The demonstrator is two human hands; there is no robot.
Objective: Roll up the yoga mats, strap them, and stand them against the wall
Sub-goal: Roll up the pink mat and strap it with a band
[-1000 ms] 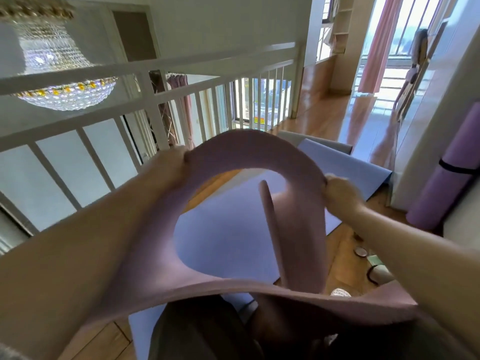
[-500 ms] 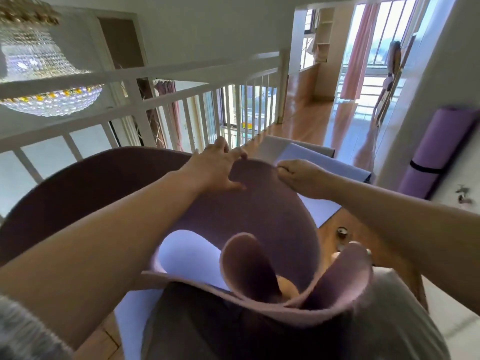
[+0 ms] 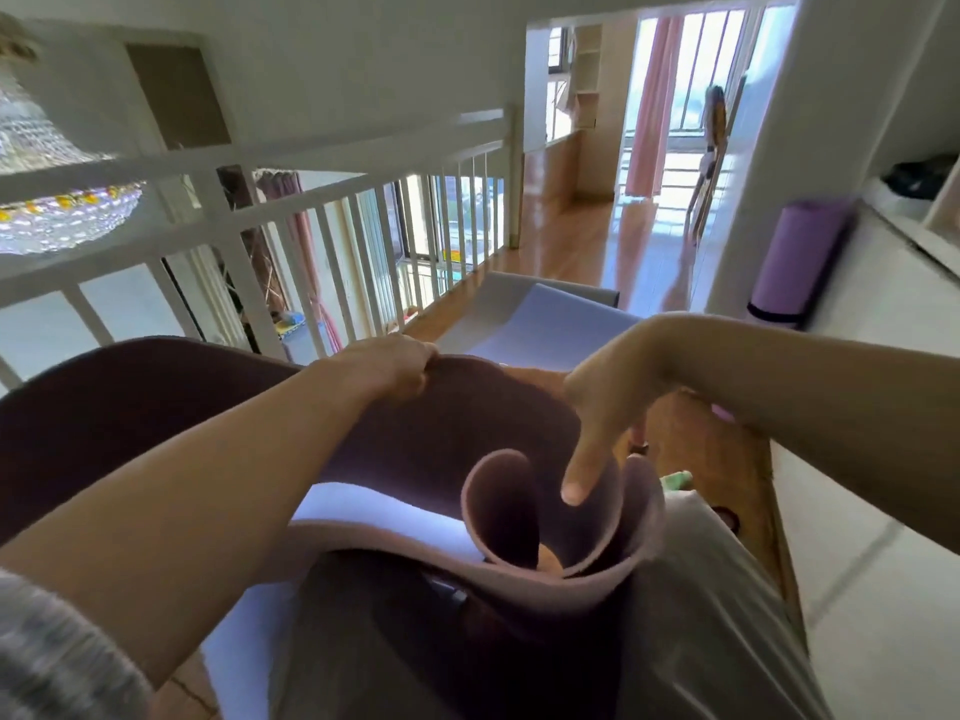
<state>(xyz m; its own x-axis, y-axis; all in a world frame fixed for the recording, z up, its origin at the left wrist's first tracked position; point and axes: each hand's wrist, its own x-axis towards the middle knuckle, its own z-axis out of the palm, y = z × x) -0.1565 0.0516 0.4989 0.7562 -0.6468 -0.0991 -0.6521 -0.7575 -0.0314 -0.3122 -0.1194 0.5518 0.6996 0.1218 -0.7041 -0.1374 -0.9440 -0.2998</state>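
Head view, item by item. Fingers [image 3: 418, 362] of the left hand [image 3: 387, 368]: curled over and pinching the upper edge of the mauve mat [image 3: 467, 433]; fingertips [image 3: 573, 492] of the right hand [image 3: 602, 402]: straight, pointing down, holding nothing, one tip touching the inner face of the coil.

Mauve mat: held on end close to the body, wound into a loose, open spiral with wide gaps between its turns; its outer flap sweeps off toward the left; no strap on it.

Lilac mat [image 3: 550, 324]: flat on the wooden floor [image 3: 571, 236] beneath, a grey mat [image 3: 498, 288] showing at its far end; neither rolled. Rolled purple mat [image 3: 800, 257]: upright by the white wall [image 3: 748, 189] at the floor's far right, black strap [image 3: 769, 318] near its base; finished, by the look of it. White railing [image 3: 363, 163]: along the floor's left edge.

Hazards, as judged: the coil is slack and gripped at one point only; should the pinch slip, it may spring open; winding on without tightening the core could give a fat or coned roll, hard to strap and prone to toppling.
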